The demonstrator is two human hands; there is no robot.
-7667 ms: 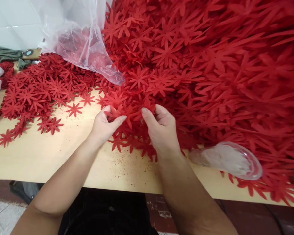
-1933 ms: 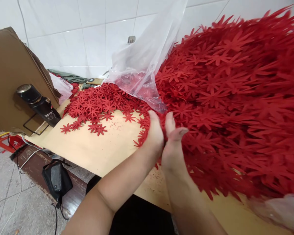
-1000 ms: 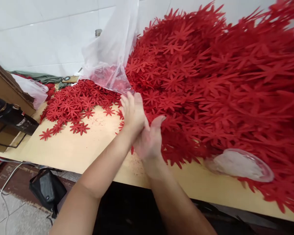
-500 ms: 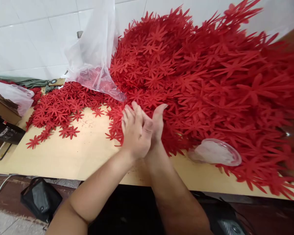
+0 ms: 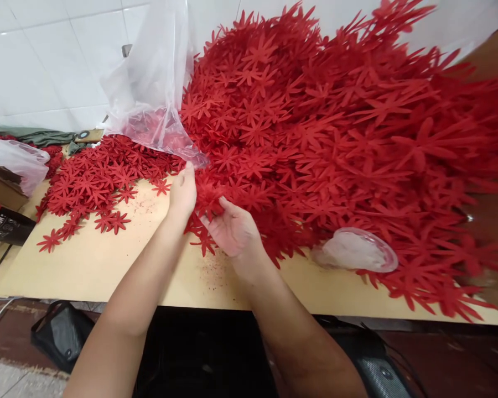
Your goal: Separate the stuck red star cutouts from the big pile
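Note:
Between my two hands lie loose red star-shaped flower cut-outs [image 5: 209,202], at the front left edge of a big heap. My left hand [image 5: 183,192] stands on edge at their left side, below the tip of a clear plastic bag [image 5: 166,124]; it looks stretched out, its fingers partly hidden. On the other side my right hand [image 5: 235,228] is half curled with the palm bare, thumb and fingers apart. Its fingertips touch the red cut-outs. The large heap of red flower cut-outs [image 5: 299,127] rises behind and to the right.
A smaller pile of darker red cut-outs [image 5: 95,177] spreads at the left of the wooden table [image 5: 108,265]. A clear plastic tub [image 5: 357,251] lies tipped against the heap. A black vacuum cup [image 5: 6,221] and a cardboard box [image 5: 0,179] stand far left. White tiled wall [image 5: 45,61] closes the back.
My hands were pressed together, palm to palm, over the heap's edge. They have parted, the left going left and the right down and left, with red cut-outs between them.

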